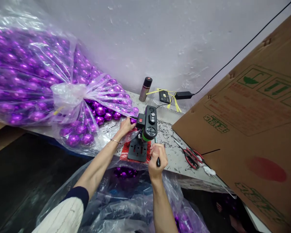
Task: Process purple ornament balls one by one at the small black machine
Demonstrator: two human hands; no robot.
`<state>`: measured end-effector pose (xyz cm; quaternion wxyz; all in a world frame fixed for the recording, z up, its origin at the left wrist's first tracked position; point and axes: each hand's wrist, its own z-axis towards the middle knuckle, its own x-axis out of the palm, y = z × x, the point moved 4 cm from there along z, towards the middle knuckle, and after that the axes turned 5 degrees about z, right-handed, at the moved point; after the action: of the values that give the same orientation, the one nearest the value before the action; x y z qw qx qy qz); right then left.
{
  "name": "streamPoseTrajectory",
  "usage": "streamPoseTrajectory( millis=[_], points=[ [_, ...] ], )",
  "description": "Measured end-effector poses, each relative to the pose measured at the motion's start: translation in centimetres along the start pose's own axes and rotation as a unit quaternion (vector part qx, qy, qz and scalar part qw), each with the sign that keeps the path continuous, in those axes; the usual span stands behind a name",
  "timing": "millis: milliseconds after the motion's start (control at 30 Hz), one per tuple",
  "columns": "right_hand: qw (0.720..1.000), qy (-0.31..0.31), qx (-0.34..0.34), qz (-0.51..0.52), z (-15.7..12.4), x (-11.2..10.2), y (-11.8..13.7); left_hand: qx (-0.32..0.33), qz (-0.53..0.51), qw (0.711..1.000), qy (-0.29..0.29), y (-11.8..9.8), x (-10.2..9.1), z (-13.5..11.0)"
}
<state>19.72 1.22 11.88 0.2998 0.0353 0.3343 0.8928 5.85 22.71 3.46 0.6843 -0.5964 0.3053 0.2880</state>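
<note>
Pale worktop (pixel 174 163) bears the black press (pixel 150 124); before it, right hand (pixel 158 156) wraps the lever handle (pixel 158 162). Left of it, left hand (pixel 126 127) curls near purple balls (pixel 108 116), hold unclear; better keep it from under the press.

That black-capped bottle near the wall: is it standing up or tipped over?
Standing upright: the bottle rests base-down on the worktop, its black cap uppermost.

I'm seeing glossy balls (pixel 100 111) from here, shiny crinkled plastic bag (pixel 69 92), matt base plate (pixel 137 152), dull cardboard box (pixel 232 145)!
</note>
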Motion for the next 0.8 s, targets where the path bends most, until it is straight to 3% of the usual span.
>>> streamPoseTrajectory(
  millis=[133,233,300,400,500,633,800],
  points=[
    [1.0,0.004,0.016,0.014,1.2,-0.1,0.6,-0.081,-0.127,0.989,-0.002,2.1,-2.7,-2.6],
    [0.999,0.01,0.032,0.017,2.2,-0.1,1.0,-0.068,-0.251,0.966,0.001,2.9,-4.7,-6.8],
    [0.999,0.015,0.041,0.016,2.5,-0.2,1.2,-0.044,-0.314,0.948,0.015,2.9,-5.0,-10.2],
    [0.999,0.014,0.047,0.021,2.7,-0.2,1.3,-0.016,-0.38,0.923,0.057,2.4,-3.1,-14.7],
    [0.998,0.013,0.052,0.014,2.5,-0.2,1.3,0.005,-0.383,0.921,0.076,2.0,0.4,-16.7],
    [0.999,0.02,0.047,0.006,2.3,-0.3,1.3,0.015,-0.265,0.964,0.021,2.2,3.6,-16.0],
    [0.999,0.014,0.036,0.018,2.1,-0.4,1.3,0.067,-0.149,0.987,0.0,1.7,4.4,-14.5]
  ],
)
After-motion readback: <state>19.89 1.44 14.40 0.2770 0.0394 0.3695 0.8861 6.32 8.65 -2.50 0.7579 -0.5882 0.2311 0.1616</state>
